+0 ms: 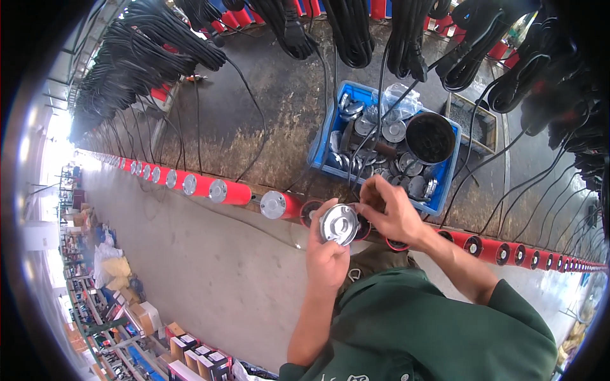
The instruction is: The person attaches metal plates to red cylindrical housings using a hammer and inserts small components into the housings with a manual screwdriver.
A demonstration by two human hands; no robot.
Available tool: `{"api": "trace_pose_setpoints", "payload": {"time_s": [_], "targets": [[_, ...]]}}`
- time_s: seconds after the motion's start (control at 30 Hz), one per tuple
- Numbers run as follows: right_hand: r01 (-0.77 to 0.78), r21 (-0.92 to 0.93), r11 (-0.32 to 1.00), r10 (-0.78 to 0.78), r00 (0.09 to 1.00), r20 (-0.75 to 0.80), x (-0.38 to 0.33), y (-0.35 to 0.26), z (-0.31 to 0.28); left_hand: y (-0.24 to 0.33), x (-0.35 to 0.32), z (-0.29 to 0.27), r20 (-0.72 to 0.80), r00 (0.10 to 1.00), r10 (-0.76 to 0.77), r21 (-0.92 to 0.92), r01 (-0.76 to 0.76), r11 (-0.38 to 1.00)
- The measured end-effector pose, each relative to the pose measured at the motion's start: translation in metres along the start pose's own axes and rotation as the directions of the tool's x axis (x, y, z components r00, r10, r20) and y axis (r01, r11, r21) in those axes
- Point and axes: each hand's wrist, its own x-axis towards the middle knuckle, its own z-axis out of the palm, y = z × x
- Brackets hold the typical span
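A round silver metal end cap (pixel 339 225) with a raised ring in its middle is gripped at its edge by my left hand (pixel 326 261), fingers and thumb wrapped round it. Close to the cap's right side is my right hand (pixel 395 214), its thumb and fingers curled together in a pinch; what lies between the fingertips is too small to make out. Behind the hands runs a row of red cylinders. To the left, a red cylinder (pixel 236 192) carries a silver cap; the red cylinders (pixel 488 250) to the right show dark open ends.
Beyond my hands a blue crate (pixel 319 145) on the worn bench (pixel 254 101) holds loose metal caps, a dark round tub (pixel 431 137) and a clear plastic bag (pixel 401 101). A wooden tray (pixel 489 127) holds small parts. Bundled black cables (pixel 349 35) hang above, strands trailing down.
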Motion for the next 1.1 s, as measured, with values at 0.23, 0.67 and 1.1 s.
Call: {"api": "trace_pose_setpoints", "payload": {"time_s": [0.23, 0.67, 1.1], "targets": [[-0.283, 0.421, 0.862, 0.248, 0.959, 0.136, -0.042, 0.000, 0.050, -0.011, 0.009, -0.018, -0.069, 0.990, 0.121, -0.233, -0.134, 0.963], [-0.447, -0.836, 0.319, 0.232, 0.892, -0.388, 0.077, 0.134, -0.148, -0.006, -0.011, -0.063, 0.050, 0.999, -0.005, -0.275, 0.018, 0.961], [-0.431, -0.787, 0.442, 0.000, 0.877, -0.480, 0.049, 0.148, -0.160, 0.027, -0.025, -0.140, -0.165, 0.986, -0.002, -0.244, -0.039, 0.969]]}}
